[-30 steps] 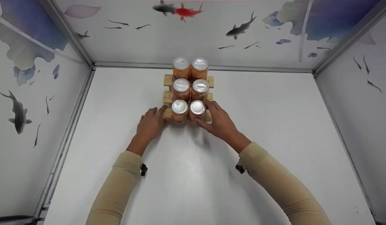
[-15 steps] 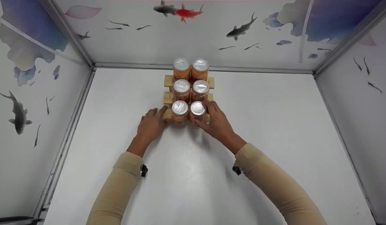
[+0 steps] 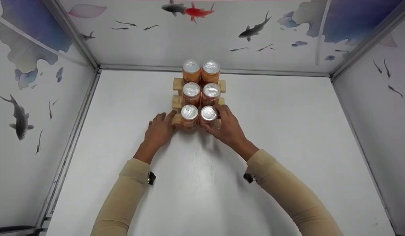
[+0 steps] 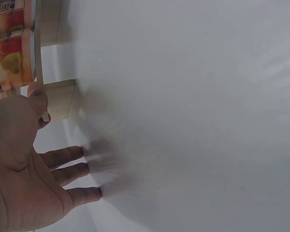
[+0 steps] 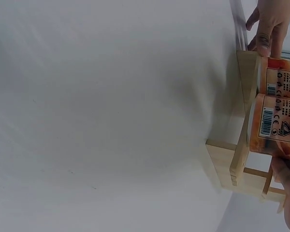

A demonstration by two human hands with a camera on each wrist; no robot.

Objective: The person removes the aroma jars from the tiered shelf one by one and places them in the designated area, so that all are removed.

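A wooden tiered rack (image 3: 177, 84) bears three rows of orange-labelled cans with silver lids, two to a row. On the lowest tier, my right hand (image 3: 231, 129) grips the right can (image 3: 209, 113), thumb in front and fingers along its far right side. That can (image 5: 280, 128) stands upright against its neighbour (image 5: 280, 72) in the right wrist view. My left hand (image 3: 159, 130) holds the left end of the lowest tier between thumb and index finger. In the left wrist view, the other fingers (image 4: 70, 174) stretch down to the tabletop beside the rack (image 4: 60, 99).
The rack stands near the back edge of a white table (image 3: 196, 190). White panels printed with fish (image 3: 251, 31) and blue shapes enclose the back and both sides. A small black device (image 3: 151, 178) sits at the left cuff, another (image 3: 248, 177) at the right.
My right hand and forearm have shifted slightly left, and the thumb has come in closer round the front right can. The left hand and the rack stay where they were.
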